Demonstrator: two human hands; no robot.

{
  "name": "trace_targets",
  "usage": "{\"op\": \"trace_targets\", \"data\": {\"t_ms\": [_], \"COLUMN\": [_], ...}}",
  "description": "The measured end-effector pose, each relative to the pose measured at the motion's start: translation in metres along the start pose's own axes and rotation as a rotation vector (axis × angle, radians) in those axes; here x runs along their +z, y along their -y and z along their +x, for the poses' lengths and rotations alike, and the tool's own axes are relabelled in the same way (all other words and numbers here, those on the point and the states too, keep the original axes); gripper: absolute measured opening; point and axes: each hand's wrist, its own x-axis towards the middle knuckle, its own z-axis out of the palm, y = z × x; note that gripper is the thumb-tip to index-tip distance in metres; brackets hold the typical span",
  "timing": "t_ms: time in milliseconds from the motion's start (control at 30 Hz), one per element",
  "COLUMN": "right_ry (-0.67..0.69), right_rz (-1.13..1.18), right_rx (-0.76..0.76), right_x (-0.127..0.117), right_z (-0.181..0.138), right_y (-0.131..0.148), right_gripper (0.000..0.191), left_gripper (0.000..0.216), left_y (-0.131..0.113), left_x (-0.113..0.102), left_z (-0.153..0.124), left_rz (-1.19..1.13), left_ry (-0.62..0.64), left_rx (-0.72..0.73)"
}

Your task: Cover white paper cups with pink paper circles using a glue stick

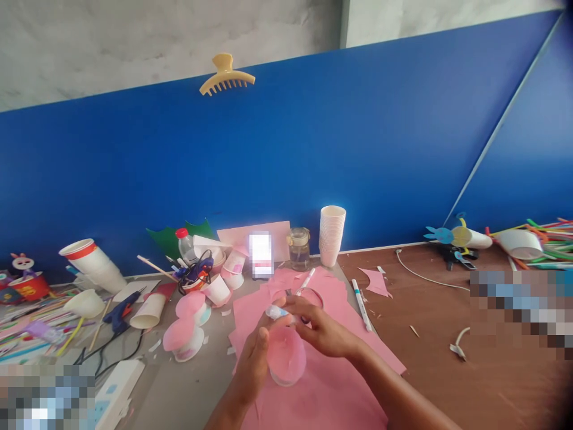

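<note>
Nearest to us, our left hand (253, 364) wraps its fingers around a pink-covered paper cup (285, 356), holding it over the pink paper sheet (326, 388) that lies spread on the table (447, 358). Our right hand (320, 328) comes in from the right of the cup, its fingers pinched on a small white glue tube (277, 312) whose tip sits just above the cup's rim. Just behind the cup, on the same sheet, we see scissors (304, 292) with a pale handle, partly hidden by the right hand. To the right of the cup a white marker pen (362, 304) lies at the sheet's edge, and past it a pink paper scrap (376, 282) rests on the brown tabletop. To the left of the cup stand two finished pink-topped cups (185, 334), and further left a blue glue gun (119, 313) lies among loose paper cups. Beyond the cup, near the blue partition (313, 149), we find a small glass jar (299, 248) and, beside it, a tall stack of white paper cups (332, 236). High on the partition's top edge a yellow hair claw (226, 73) is perched.
</note>
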Motion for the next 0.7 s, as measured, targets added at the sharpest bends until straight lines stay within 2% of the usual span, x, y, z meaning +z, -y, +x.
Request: {"op": "trace_targets", "data": {"t_ms": [67, 133, 233, 300, 467, 533, 633, 700], "right_ry": [0.015, -0.095, -0.270, -0.261, -0.016, -0.070, -0.249, -0.277], "right_rz": [0.022, -0.070, -0.267, -0.279, -0.034, -0.077, -0.269, -0.317], "right_rx": [0.015, 0.026, 0.013, -0.022, -0.042, -0.007, 0.034, 0.027], "right_x": [-0.001, 0.004, 0.011, 0.011, 0.001, 0.003, 0.010, 0.011], "right_z": [0.000, 0.001, 0.001, 0.001, 0.003, 0.003, 0.002, 0.001], "right_y": [0.000, -0.005, -0.011, -0.008, 0.005, 0.002, -0.006, -0.007], "right_gripper": [0.013, 0.006, 0.011, 0.007, 0.016, 0.011, 0.012, 0.009], "left_gripper": [0.053, 0.053, 0.052, 0.053, 0.054, 0.053, 0.052, 0.051], "left_y": [-0.001, -0.002, -0.001, 0.001, 0.005, 0.003, 0.001, 0.000], "left_x": [0.000, 0.001, 0.001, 0.001, -0.001, -0.001, 0.000, 0.000], "left_z": [0.000, 0.000, 0.001, 0.002, 0.002, 0.002, 0.001, 0.001], "left_rz": [-0.021, -0.031, -0.035, -0.037, -0.035, -0.014, 0.035, 0.044], "left_ry": [0.014, 0.026, 0.020, 0.010, -0.014, 0.010, 0.030, 0.018], "left_rx": [-0.007, -0.029, -0.058, -0.051, -0.039, -0.042, -0.027, -0.026]}}
